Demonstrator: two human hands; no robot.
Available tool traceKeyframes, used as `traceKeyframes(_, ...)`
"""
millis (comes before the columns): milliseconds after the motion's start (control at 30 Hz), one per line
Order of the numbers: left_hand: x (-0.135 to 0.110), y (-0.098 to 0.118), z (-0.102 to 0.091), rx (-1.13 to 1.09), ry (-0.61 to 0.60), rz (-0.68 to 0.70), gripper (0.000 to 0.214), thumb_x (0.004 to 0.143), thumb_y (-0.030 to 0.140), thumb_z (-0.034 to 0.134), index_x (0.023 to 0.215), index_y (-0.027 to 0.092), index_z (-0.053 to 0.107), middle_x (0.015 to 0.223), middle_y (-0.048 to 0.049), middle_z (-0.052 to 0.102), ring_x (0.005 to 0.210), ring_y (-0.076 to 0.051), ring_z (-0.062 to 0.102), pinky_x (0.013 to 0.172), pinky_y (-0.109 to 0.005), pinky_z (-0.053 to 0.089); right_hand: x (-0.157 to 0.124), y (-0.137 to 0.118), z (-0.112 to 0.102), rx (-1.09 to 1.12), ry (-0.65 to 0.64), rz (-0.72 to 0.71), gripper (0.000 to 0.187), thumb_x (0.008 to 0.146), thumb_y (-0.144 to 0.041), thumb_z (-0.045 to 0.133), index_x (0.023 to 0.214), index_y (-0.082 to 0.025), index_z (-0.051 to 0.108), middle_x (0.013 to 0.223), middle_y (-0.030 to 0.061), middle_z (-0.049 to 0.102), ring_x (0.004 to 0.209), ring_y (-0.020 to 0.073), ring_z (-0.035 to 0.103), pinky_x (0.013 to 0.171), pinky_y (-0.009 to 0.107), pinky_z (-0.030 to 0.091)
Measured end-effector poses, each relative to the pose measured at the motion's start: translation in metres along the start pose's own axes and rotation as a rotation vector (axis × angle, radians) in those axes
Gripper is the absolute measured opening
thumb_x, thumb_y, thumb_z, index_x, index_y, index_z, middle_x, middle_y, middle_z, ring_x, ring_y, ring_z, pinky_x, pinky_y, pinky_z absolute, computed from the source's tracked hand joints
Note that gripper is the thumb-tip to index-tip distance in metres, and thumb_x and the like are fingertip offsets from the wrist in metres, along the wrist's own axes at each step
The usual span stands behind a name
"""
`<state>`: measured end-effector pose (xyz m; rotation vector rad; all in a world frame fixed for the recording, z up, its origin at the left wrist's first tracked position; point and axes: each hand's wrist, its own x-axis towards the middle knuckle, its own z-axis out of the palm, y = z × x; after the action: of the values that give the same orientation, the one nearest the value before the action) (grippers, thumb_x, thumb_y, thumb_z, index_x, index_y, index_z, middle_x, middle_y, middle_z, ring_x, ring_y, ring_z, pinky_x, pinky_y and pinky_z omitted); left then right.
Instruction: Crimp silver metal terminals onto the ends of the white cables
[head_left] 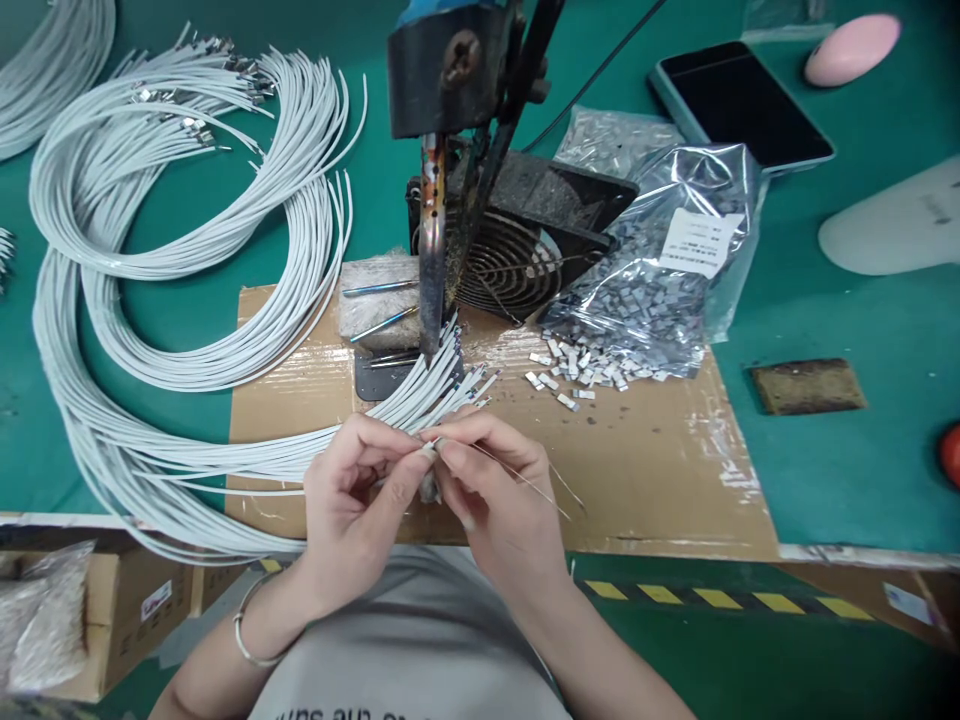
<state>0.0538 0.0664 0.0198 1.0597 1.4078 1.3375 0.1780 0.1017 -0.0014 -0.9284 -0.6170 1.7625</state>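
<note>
Curved white cables [262,456] over cardboard [637,475]

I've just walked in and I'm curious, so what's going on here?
Someone's left hand and right hand meet over cardboard, fingers pinched around a small piece, mostly hidden. White wires stretch from the left, their ends fanned out near a metal rod. To the right, loose whitish bits lie beside a clear bag of small pale parts.
</note>
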Motion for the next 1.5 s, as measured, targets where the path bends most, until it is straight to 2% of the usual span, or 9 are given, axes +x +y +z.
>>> traceKeyframes(333, -0.001, -0.002, -0.001, 0.024, -0.061, -0.029, 0.011, 0.098, 0.015, 0.074, 0.088, 0.018, 0.071, 0.061, 0.0026, 0.069, 0.049, -0.008, 0.058, 0.048, -0.016, 0.044, 0.002, -0.001, 0.0, -0.05, 0.046, 0.005, 0.013, 0.08, -0.026, 0.076, 0.068, -0.021, 0.076, 0.054, -0.0064, 0.058, 0.03, 0.0029, 0.031, 0.028, 0.02, 0.018)
traceKeyframes(500, -0.008, 0.003, -0.009, -0.025, -0.022, -0.175, 0.015, 0.098, 0.026, 0.078, 0.086, 0.018, 0.073, 0.062, 0.0011, 0.069, 0.051, -0.008, 0.052, 0.048, -0.018, 0.039, 0.014, -0.022, -0.027, -0.054, 0.191, -0.145, 0.017, 0.082, -0.024, 0.078, 0.066, -0.022, 0.074, 0.061, -0.0059, 0.055, 0.038, 0.0033, 0.024, 0.027, 0.02, 0.011)
traceKeyframes(567, -0.01, 0.004, -0.013, -0.071, 0.017, -0.248, 0.018, 0.096, 0.032, 0.082, 0.086, 0.019, 0.075, 0.065, 0.0003, 0.071, 0.054, -0.008, 0.053, 0.05, -0.017, 0.04, 0.017, -0.031, -0.04, -0.066, 0.284, -0.232, 0.008, 0.084, -0.023, 0.08, 0.076, -0.024, 0.081, 0.058, -0.0065, 0.047, 0.043, 0.0057, 0.028, 0.028, 0.018, 0.016)
traceKeyframes(600, -0.009, 0.004, -0.014, -0.102, 0.017, -0.27, 0.02, 0.095, 0.035, 0.083, 0.086, 0.019, 0.076, 0.066, 0.0, 0.072, 0.056, -0.008, 0.054, 0.052, -0.017, 0.041, 0.016, -0.034, -0.044, -0.122, 0.387, -0.318, 0.008, 0.086, -0.025, 0.081, 0.08, -0.023, 0.085, 0.058, -0.0049, 0.049, 0.045, 0.0065, 0.034, 0.028, 0.018, 0.022)
traceKeyframes(667, -0.006, 0.004, -0.015, -0.153, 0.001, -0.29, 0.022, 0.095, 0.038, 0.084, 0.087, 0.019, 0.076, 0.067, -0.0004, 0.073, 0.058, -0.008, 0.057, 0.054, -0.016, 0.043, 0.01, -0.034, -0.048, -0.189, 0.431, -0.379, 0.006, 0.087, -0.024, 0.083, 0.087, -0.025, 0.089, 0.065, -0.0014, 0.06, 0.047, 0.0074, 0.045, 0.032, 0.019, 0.035)
traceKeyframes(767, -0.001, 0.007, -0.015, -0.17, -0.002, -0.29, 0.022, 0.095, 0.039, 0.083, 0.088, 0.019, 0.077, 0.066, -0.0002, 0.073, 0.056, -0.008, 0.057, 0.053, -0.015, 0.043, -0.004, -0.026, -0.041, -0.361, 0.287, -0.346, 0.013, 0.093, -0.024, 0.08, 0.098, -0.031, 0.09, 0.079, 0.001, 0.071, 0.049, 0.0088, 0.058, 0.04, 0.024, 0.049)
traceKeyframes(1000, -0.003, 0.014, -0.011, -0.032, 0.048, -0.241, 0.022, 0.097, 0.038, 0.081, 0.087, 0.019, 0.076, 0.061, 0.0017, 0.067, 0.053, -0.008, 0.05, 0.051, -0.017, 0.038, -0.012, -0.02, -0.017, -0.536, 0.028, -0.315, 0.023, 0.097, -0.016, 0.072, 0.097, -0.031, 0.089, 0.078, -0.0017, 0.072, 0.051, 0.0073, 0.064, 0.047, 0.02, 0.052)
traceKeyframes(1300, -0.001, 0.013, -0.005, 0.029, 0.05, -0.183, 0.012, 0.097, 0.023, 0.079, 0.086, 0.02, 0.075, 0.062, 0.0036, 0.068, 0.049, -0.005, 0.044, 0.047, -0.015, 0.033, -0.012, -0.014, -0.015, -0.53, -0.046, -0.339, 0.022, 0.098, -0.017, 0.074, 0.101, -0.033, 0.088, 0.083, -0.0008, 0.077, 0.059, 0.0088, 0.065, 0.05, 0.02, 0.05)
traceKeyframes(1500, -0.001, 0.017, -0.004, 0.054, 0.018, -0.216, 0.015, 0.097, 0.025, 0.078, 0.085, 0.019, 0.074, 0.061, 0.0035, 0.066, 0.05, -0.006, 0.043, 0.047, -0.016, 0.031, -0.01, -0.019, -0.011, -0.511, -0.049, -0.321, 0.017, 0.094, -0.016, 0.076, 0.092, -0.028, 0.088, 0.075, 0.0001, 0.074, 0.057, 0.0107, 0.064, 0.047, 0.021, 0.049)
